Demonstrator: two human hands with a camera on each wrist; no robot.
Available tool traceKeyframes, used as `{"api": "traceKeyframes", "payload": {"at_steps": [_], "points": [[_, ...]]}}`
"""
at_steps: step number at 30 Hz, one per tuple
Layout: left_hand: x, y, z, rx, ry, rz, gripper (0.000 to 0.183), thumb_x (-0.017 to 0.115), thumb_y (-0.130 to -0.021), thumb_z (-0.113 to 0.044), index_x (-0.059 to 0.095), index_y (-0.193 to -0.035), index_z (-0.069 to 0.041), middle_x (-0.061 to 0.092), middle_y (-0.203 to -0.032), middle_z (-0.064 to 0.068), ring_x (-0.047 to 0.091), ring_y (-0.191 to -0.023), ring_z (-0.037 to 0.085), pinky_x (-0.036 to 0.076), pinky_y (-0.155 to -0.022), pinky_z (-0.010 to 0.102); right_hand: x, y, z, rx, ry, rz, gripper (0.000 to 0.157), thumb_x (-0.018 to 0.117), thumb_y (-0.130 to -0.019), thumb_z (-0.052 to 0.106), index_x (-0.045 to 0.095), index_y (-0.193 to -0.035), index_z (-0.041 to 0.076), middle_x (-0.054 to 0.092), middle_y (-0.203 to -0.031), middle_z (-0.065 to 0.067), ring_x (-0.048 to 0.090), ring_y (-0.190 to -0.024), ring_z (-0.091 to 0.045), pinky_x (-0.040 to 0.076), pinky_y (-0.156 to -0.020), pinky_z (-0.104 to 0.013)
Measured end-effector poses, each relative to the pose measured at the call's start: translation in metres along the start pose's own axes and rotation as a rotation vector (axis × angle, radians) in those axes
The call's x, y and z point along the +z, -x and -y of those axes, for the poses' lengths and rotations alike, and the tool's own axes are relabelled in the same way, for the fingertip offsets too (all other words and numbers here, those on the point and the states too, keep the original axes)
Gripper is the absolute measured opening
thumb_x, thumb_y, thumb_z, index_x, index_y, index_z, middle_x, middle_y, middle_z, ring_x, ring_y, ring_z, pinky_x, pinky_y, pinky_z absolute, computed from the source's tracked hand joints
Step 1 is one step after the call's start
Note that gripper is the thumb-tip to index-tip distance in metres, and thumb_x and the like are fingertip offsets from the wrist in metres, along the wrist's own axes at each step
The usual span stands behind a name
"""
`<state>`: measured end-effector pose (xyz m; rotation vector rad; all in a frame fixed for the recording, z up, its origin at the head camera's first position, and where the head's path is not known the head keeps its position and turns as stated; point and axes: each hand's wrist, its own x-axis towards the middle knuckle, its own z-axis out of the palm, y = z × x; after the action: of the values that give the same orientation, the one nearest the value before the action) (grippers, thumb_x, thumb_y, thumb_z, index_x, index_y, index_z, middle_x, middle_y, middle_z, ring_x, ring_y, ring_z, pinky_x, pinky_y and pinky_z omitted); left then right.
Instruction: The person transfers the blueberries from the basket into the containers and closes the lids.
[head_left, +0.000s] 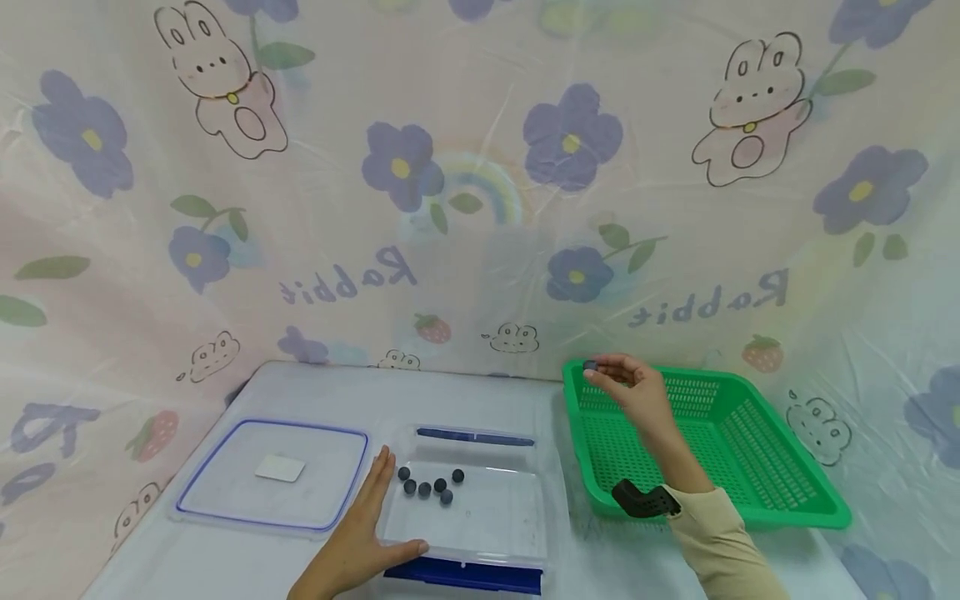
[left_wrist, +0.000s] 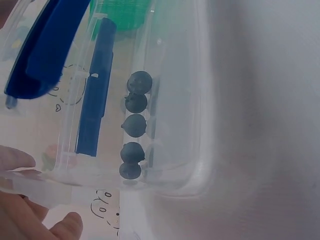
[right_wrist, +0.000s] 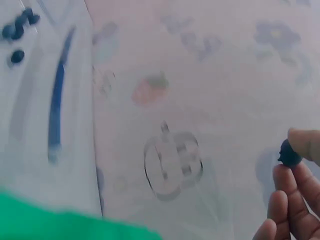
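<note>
My right hand [head_left: 637, 396] pinches one blueberry [right_wrist: 290, 154] between thumb and fingertips, over the far left corner of the green basket [head_left: 813, 500]. Several more blueberries [head_left: 424, 490] lie on the floor of a clear plastic box [head_left: 495, 529] in front of me. Along that box's left side rests my left hand [head_left: 352, 533], its fingers straight and its thumb spread toward the near edge. In the left wrist view, fingertips [left_wrist: 67, 227] show right at the box wall, and a row of blueberries [left_wrist: 134, 125] sits inside.
Blue clasps [head_left: 472, 575] stick out from the box's near and far sides. Left of it lies a clear lid [head_left: 225, 508] with a blue seal and a white label. A patterned curtain [head_left: 480, 250] hangs behind the white table [head_left: 315, 387].
</note>
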<state>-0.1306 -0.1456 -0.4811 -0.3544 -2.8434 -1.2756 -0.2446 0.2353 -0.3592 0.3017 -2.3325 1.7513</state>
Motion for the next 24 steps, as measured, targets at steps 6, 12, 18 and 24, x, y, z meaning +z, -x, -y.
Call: {"api": "traceKeyframes", "payload": {"at_steps": [6, 12, 18, 24], "points": [[0.001, 0.000, 0.001, 0.035, 0.015, -0.031, 0.120, 0.082, -0.071, -0.052, 0.012, -0.155, -0.003, 0.001, -0.162, 0.012, 0.009, -0.144, 0.037, 0.022, -0.106, 0.064, 0.033, -0.001, 0.010, -0.041, -0.018, 0.092, 0.036, 0.074, -0.088, 0.022, 0.066, -0.115, 0.001, 0.063, -0.101, -0.008, 0.058, -0.094, -0.019, 0.051, -0.073, -0.028], [0.001, 0.001, 0.002, 0.043, 0.007, -0.044, 0.120, 0.082, -0.071, -0.051, 0.012, -0.154, 0.000, 0.002, -0.161, 0.014, 0.011, -0.143, 0.040, 0.022, -0.106, 0.063, 0.074, 0.003, 0.010, -0.076, -0.008, 0.217, 0.027, 0.075, -0.086, 0.017, 0.069, -0.109, 0.003, 0.067, -0.095, -0.008, 0.059, -0.091, -0.024, 0.052, -0.072, -0.035], [0.001, 0.001, 0.000, 0.022, 0.023, -0.042, 0.122, 0.082, -0.070, -0.052, 0.011, -0.155, -0.002, 0.002, -0.161, 0.013, 0.010, -0.144, 0.038, 0.021, -0.107, 0.062, 0.116, 0.007, 0.002, -0.075, 0.037, 0.337, 0.023, 0.077, -0.085, 0.019, 0.070, -0.105, 0.009, 0.067, -0.092, -0.001, 0.060, -0.089, -0.021, 0.052, -0.072, -0.035], [0.001, 0.000, 0.001, 0.021, 0.032, -0.020, 0.122, 0.082, -0.071, -0.051, 0.008, -0.155, -0.002, 0.000, -0.161, 0.013, 0.009, -0.144, 0.037, 0.020, -0.108, 0.062, 0.149, 0.017, 0.018, -0.087, 0.088, 0.428, 0.019, 0.074, -0.086, 0.011, 0.070, -0.103, 0.003, 0.067, -0.089, -0.006, 0.060, -0.085, -0.024, 0.048, -0.067, -0.030]]}}
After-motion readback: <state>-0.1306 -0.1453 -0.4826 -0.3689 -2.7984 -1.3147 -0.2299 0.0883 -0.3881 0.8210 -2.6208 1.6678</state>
